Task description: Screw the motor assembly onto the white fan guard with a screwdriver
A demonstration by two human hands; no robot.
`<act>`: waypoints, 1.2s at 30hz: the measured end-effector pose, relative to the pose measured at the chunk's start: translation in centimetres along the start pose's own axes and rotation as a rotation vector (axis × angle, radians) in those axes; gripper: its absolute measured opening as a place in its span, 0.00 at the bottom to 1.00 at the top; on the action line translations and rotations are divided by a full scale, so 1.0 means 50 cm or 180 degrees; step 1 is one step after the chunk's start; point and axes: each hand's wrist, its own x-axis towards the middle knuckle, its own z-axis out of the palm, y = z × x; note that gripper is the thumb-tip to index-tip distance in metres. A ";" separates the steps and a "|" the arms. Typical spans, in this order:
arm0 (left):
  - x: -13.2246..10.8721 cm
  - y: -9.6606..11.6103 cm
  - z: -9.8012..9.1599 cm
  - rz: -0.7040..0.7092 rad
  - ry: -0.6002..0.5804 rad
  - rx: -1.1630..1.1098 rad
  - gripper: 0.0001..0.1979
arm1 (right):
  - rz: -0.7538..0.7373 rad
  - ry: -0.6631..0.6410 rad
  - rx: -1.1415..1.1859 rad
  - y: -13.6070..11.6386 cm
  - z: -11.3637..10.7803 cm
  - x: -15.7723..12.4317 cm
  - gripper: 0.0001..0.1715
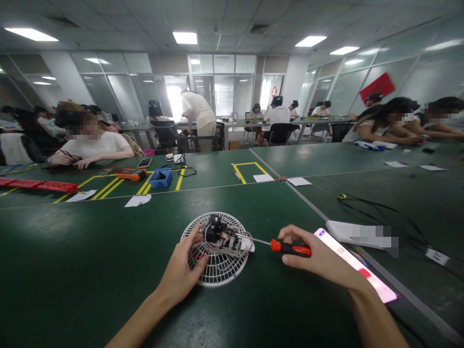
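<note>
A round white fan grille lies on the green table, with a black motor and bundled wires on top of it. My left hand holds the motor assembly at its left side, thumb and fingers spread around it. In my right hand is a screwdriver with a red and black handle. Its shaft points left, and the tip meets the parts beside the motor; the exact contact point is too small to tell.
Right of my right hand lie a lit phone, a white power strip and black cables. Beyond are a blue bin, an orange multimeter, papers and a red tray. People sit around the tables.
</note>
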 end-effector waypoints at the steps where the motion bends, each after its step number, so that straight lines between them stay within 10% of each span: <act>1: -0.007 -0.002 0.000 0.0006 -0.0005 0.0040 0.36 | -0.0030 0.0046 -0.0030 0.000 0.001 0.000 0.18; 25: -0.056 -0.061 -0.017 0.0169 0.0216 0.0249 0.42 | 0.0140 0.0274 0.0127 -0.025 0.016 0.008 0.16; 36: -0.061 -0.048 -0.001 -0.0010 0.0225 -0.0098 0.40 | 0.0462 0.0088 0.0670 0.022 0.028 0.022 0.35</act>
